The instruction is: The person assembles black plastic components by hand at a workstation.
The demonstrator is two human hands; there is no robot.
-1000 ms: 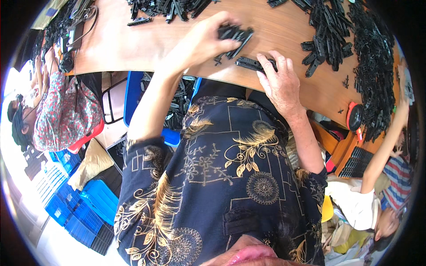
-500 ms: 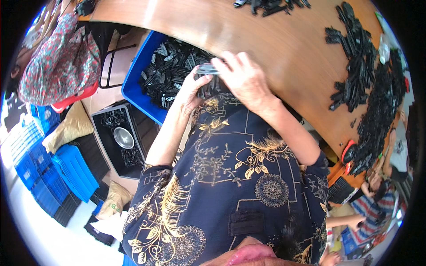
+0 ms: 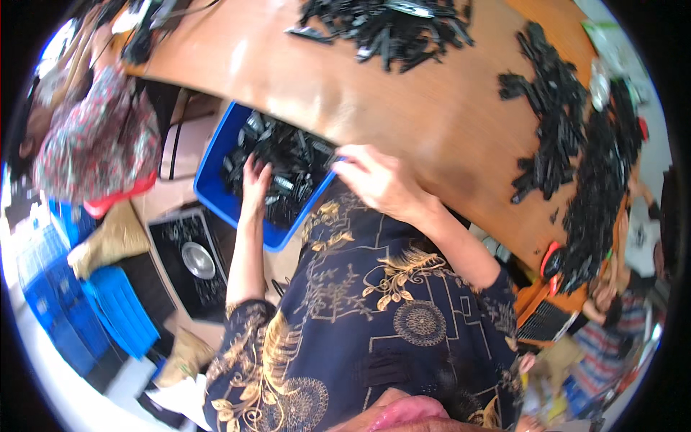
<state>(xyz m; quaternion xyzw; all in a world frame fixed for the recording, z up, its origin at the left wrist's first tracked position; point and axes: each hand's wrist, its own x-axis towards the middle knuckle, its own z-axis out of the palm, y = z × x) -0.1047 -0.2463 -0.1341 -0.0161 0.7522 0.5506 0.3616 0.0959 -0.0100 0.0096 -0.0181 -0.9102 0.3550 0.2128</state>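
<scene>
My left hand [image 3: 257, 183] reaches into a blue bin [image 3: 205, 189], its fingers apart above a heap of slim black plastic pieces [image 3: 284, 155]. Nothing shows in that hand. My right hand [image 3: 381, 186] is at the bin's right rim, beside the table edge, with its fingers bent and closed on the rim. Its fingertips are slightly blurred, and no black piece shows in them. Part of the bin is under the table's edge.
On the wooden table [image 3: 425, 108] lie a pile of black pieces [image 3: 389, 32] and longer heaps [image 3: 551, 119] at the right. A dark crate with a metal bowl [image 3: 198, 261] stands at lower left, near a seated person [image 3: 97, 144]. Other people are at far right.
The bundle of black pieces between my hands is no longer in them. My left hand has moved down into the bin, and my right hand has parted from it. The view has shifted.
</scene>
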